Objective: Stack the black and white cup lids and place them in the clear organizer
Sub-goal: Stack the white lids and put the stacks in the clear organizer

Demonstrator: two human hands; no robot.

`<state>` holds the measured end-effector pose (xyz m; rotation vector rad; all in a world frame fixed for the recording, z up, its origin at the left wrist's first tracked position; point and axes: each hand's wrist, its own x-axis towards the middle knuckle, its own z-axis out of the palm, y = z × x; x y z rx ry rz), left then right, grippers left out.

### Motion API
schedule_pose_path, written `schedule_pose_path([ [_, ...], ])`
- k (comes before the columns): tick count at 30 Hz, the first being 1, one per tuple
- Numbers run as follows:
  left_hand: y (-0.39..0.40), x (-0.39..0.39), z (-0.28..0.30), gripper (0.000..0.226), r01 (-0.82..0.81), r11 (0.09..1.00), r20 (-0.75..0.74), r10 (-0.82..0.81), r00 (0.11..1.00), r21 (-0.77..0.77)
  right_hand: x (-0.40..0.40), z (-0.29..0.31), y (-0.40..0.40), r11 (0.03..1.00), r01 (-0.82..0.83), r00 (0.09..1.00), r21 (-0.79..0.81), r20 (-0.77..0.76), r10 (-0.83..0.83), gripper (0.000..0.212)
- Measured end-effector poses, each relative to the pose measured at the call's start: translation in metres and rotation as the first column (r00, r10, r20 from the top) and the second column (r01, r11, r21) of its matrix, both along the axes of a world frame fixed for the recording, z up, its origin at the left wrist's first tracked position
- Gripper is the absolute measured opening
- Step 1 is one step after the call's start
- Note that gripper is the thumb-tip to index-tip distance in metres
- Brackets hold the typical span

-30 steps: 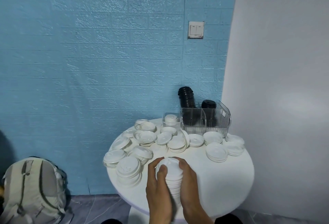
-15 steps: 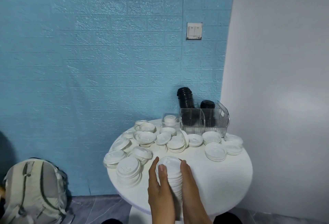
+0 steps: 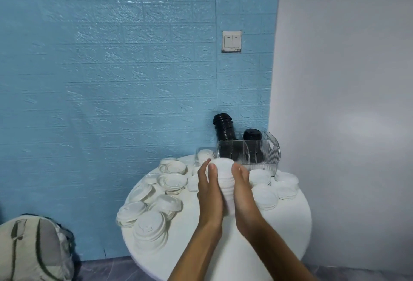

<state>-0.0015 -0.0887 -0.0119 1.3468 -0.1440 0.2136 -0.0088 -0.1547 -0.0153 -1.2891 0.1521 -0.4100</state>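
A tall stack of white lids (image 3: 224, 180) is held between my left hand (image 3: 209, 193) and my right hand (image 3: 242, 191), lifted over the middle of the round white table (image 3: 290, 225). Both hands grip its sides, fingers pointing away from me. Just beyond the stack's top stands the clear organizer (image 3: 252, 153) at the table's far edge. Two stacks of black lids (image 3: 224, 127) rise out of it. Several loose white lids (image 3: 149, 229) and short piles lie to the left and right of my hands.
A small clear box (image 3: 204, 154) with white lids sits left of the organizer. The blue brick-pattern wall runs behind, a grey wall on the right. A light backpack (image 3: 33, 249) leans on the floor at lower left.
Both hands have carried the white lid stack up and away from me, from near the table's front edge toward the organizer. The view has tilted.
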Motion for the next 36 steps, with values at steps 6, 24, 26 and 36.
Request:
schedule_pose_path([
  [6,-0.042,0.072,0.058,0.045,0.099,0.995,-0.102,-0.098,0.99,0.0,0.072,0.06,-0.049,0.994,0.029,1.0,-0.106,0.011,-0.028,0.02],
  [24,-0.103,0.244,0.051,0.037,0.03,0.949,-0.06,-0.012,0.998,0.313,0.227,0.051,-0.121,0.983,0.093,0.987,-0.161,-0.113,-0.112,0.045],
  [26,-0.104,0.251,0.045,0.034,0.02,0.935,-0.043,-0.005,0.999,0.353,0.232,0.046,-0.122,0.984,0.094,0.987,-0.153,-0.114,-0.112,0.035],
  [36,-0.093,0.258,0.031,0.042,-0.198,0.704,0.244,0.036,0.969,0.682,0.238,0.032,-0.124,0.967,0.135,0.985,-0.214,-0.073,-0.154,0.03],
])
